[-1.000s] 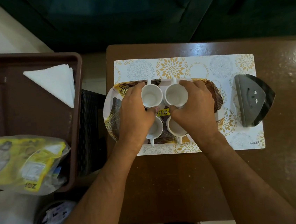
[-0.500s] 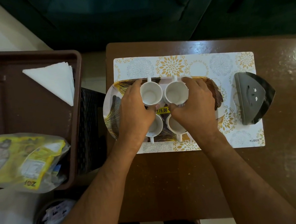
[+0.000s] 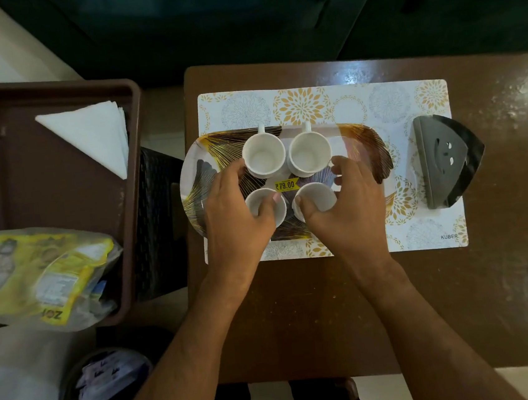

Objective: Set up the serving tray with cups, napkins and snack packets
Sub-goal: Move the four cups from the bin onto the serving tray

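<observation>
The grip of the left hand point(image 3: 241, 215) lay over the near-left cup point(image 3: 265, 207), thumb on its rim and fingers spread toward the far-left cup point(image 3: 264, 160), loosely curled rather than clamped; the grip of the right hand point(image 3: 343, 206) was half closed about the near-right cup point(image 3: 316, 199), thumb against its near side and fingers arched above it with air beneath them, so whether it truly pinched the cup could not be told; the far-right cup point(image 3: 310, 154) stood free just beside its neighbour, handle pointing away; all four cups sat upright in two pairs on the patterned serving tray point(image 3: 364, 147), around a yellow price sticker point(image 3: 285, 185); the tray rested on a floral placemat point(image 3: 327, 102) on the brown worktop point(image 3: 459, 277); a dark napkin holder point(image 3: 444, 161) stood on the mat's right end, well apart from the cups; off to the left, a brown bin point(image 3: 61, 204) held folded white napkins point(image 3: 92, 133) at its far side and yellow snack packets point(image 3: 35, 272) at its near edge
</observation>
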{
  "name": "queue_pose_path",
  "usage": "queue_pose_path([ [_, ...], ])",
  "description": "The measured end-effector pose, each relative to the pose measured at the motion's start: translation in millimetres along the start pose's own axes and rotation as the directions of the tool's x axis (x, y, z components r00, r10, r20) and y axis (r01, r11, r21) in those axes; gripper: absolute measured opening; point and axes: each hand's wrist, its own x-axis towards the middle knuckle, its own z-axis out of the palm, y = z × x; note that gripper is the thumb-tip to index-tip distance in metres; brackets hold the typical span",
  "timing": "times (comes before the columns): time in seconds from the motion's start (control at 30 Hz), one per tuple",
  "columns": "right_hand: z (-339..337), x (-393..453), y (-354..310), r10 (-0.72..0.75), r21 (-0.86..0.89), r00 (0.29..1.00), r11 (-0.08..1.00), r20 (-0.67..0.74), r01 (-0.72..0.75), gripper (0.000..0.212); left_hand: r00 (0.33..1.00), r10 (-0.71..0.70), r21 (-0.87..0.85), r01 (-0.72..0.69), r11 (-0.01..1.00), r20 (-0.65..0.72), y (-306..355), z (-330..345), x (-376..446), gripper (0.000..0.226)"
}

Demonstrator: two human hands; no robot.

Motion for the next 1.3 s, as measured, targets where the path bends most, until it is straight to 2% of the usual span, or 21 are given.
queue_pose_path([
  [0.2, 0, -13, 4, 0.01, -0.011, 1.0, 1.0, 0.023, -0.01, 0.076, 1.0, -0.004, 0.048, 0.002, 0.999, 0.028, -3, 0, -14, 0.07],
  [0.4, 1, -26, 8, -0.024, -0.022, 0.998, 0.999, 0.057, 0.025, 0.069, 0.995, 0.014, 0.08, -0.021, 0.997, 0.097, -9, 7, -34, 0.078],
  [0.67, 1, -25, 9, -0.03, -0.041, 0.999, 0.999, 0.046, 0.031, 0.061, 0.997, 0.015, 0.096, -0.023, 0.995, 0.079, -3, 11, -29, 0.07],
  [1.3, 3, -25, 10, -0.045, -0.061, 0.999, 0.997, 0.031, 0.047, 0.064, 0.997, 0.004, 0.061, -0.009, 0.998, 0.073, -2, 11, -30, 0.073],
])
